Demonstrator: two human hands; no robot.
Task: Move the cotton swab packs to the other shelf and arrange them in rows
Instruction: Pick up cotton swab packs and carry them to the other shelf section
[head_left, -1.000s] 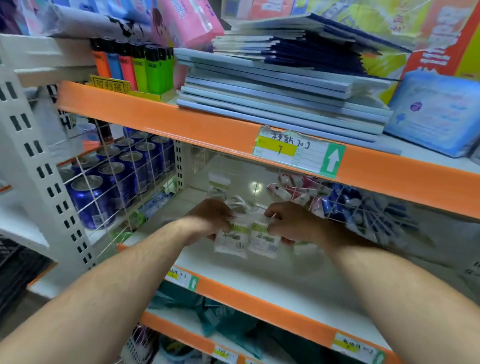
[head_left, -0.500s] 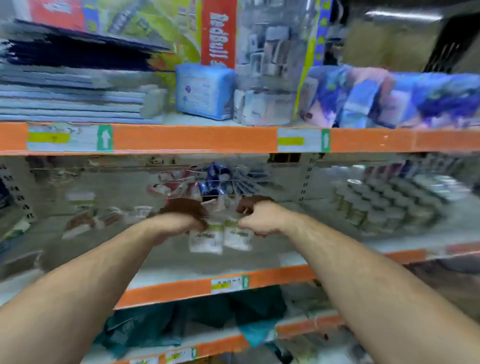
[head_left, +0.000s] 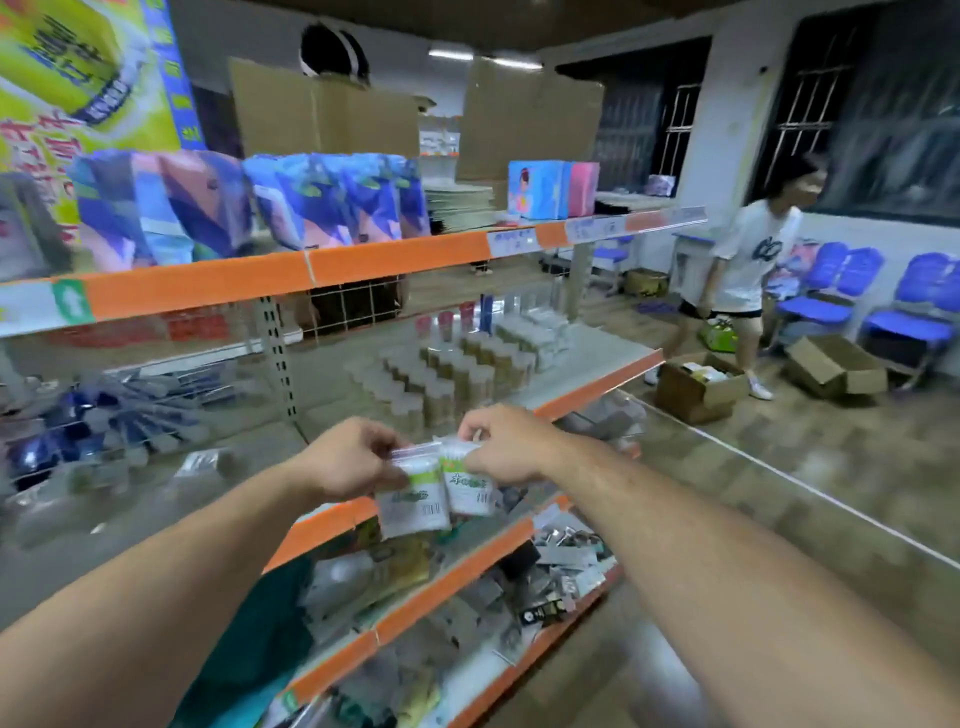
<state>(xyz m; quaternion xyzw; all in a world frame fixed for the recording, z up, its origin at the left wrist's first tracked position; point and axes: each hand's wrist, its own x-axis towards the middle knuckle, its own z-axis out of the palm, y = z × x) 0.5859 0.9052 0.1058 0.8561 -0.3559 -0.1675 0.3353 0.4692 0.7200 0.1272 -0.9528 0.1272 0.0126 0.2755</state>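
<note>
Shelving first: the big orange-edged white metal rack (head_left: 208, 291) fills the left and middle of the view and runs off toward 1 o'clock. Its white middle shelf (head_left: 597, 371) carries a block of clear round plastic tubs (head_left: 447, 384) at about 12 o'clock from the hands. The board beyond them, out to the shelf end, looks bare.

Both forearms come in from 7 and 5 o'clock and meet dead centre, out in front of that shelf's orange lip rather than over it. The left hand (head_left: 348, 460) has its fingers and thumb curled, pinching the top edge of a small clear zip bag of cotton swabs with a green label (head_left: 413, 506). The right hand (head_left: 511, 447) pinches a second matching bag (head_left: 467, 488) the same way.

The two bags hang side by side, touching, long axis roughly up-down and a bit tilted. Neither one is shelved yet.

Key bit imo: the free shelf space lies at roughly 1 o'clock from the bags, and the right hand is nearer, so I'd guess its bag lands first. It's pretty blurry, so I can't tell if more bags are tucked behind.
</note>
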